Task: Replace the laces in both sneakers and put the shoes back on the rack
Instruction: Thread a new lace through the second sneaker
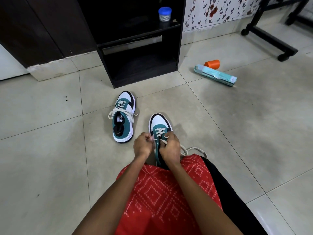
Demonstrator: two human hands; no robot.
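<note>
Left fingers pinching the lace end, right fingers curled round the near sneaker — lace end beside its eyelets

Before the rack, on the floor, the far sneaker; the near sneaker right of it, closer in.

Bare left forearm and right forearm reach forward, converging. left hand fisted, pinching lace tip. right hand just beside it, fingers curled, gripping sneaker.
</note>
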